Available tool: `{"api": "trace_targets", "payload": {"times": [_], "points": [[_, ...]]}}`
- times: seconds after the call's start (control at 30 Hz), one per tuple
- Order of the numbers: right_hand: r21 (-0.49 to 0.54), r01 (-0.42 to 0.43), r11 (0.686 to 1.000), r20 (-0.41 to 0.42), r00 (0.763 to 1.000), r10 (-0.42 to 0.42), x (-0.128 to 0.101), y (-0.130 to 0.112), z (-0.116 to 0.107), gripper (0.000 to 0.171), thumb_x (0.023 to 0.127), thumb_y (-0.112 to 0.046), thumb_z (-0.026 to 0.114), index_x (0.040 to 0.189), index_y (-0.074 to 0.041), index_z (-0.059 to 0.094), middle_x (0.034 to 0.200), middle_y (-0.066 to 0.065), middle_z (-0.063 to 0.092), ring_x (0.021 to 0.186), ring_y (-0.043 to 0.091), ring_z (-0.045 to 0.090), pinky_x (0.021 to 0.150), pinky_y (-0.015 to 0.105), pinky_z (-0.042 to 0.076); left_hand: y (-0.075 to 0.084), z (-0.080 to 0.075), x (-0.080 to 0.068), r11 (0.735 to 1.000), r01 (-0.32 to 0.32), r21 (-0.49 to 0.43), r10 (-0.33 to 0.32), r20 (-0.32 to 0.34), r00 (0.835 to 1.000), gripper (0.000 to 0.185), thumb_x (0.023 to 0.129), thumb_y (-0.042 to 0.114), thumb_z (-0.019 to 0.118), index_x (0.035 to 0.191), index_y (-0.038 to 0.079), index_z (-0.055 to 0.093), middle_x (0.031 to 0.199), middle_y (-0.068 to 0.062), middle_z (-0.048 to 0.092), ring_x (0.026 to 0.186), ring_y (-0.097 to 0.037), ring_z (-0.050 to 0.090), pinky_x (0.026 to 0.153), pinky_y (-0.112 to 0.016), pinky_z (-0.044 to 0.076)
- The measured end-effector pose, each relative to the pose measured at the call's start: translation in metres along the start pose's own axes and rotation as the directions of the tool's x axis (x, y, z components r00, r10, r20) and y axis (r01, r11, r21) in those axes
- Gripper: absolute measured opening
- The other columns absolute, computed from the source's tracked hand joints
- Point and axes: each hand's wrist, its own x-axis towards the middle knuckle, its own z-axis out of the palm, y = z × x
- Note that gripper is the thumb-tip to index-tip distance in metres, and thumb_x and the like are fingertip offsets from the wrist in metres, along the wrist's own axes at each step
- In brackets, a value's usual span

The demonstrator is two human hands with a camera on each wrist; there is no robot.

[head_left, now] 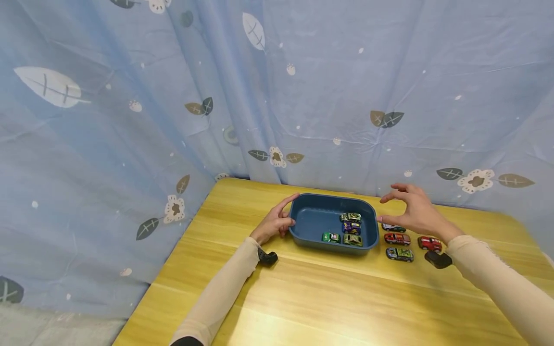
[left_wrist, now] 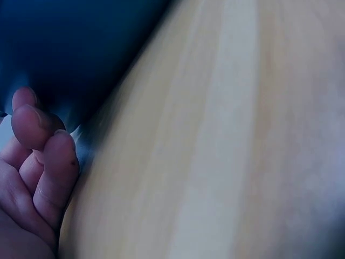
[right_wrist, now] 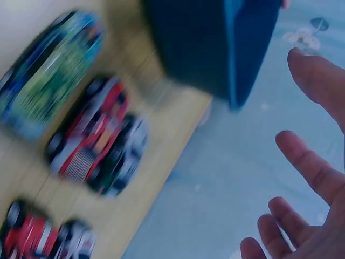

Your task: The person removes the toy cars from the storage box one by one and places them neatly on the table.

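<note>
A dark blue tray [head_left: 303, 222] stands on the wooden table [head_left: 303, 288] with several toy cars [head_left: 350, 228] in its right half. My left hand [head_left: 286, 214] lies against the tray's left end, forefinger along the rim and thumb on the wall. In the left wrist view its other fingers [left_wrist: 43, 156] are loosely curled beside the blue tray [left_wrist: 70, 48] and hold nothing. My right hand [head_left: 389, 209] hovers with fingers spread above a dark car [head_left: 393, 228] just right of the tray. The right wrist view shows that hand [right_wrist: 307, 178] empty.
More cars stand right of the tray: a red one [head_left: 397, 238], another red one [head_left: 429, 243] and a green-blue one [head_left: 399, 253]. They appear blurred in the right wrist view [right_wrist: 91, 129]. A leaf-patterned blue curtain [head_left: 303, 96] hangs behind the table.
</note>
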Motion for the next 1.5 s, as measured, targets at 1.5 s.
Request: {"api": "trace_targets", "payload": {"times": [1.5], "points": [[-0.073, 0.194, 0.978, 0.121, 0.975, -0.185, 0.036, -0.061, 0.114, 0.023, 0.07, -0.025, 0.1, 0.083, -0.031, 0.083, 0.175, 0.021, 0.02, 0.158, 0.052, 0.013, 0.11, 0.085, 0.027, 0.0, 0.0, 0.001, 1.0, -0.016, 0.01, 0.016, 0.007, 1.0, 0.089, 0.09, -0.005, 0.06, 0.168, 0.03, 0.033, 0.062, 0.003, 0.047, 0.051, -0.017, 0.044, 0.048, -0.027, 0.045]]}}
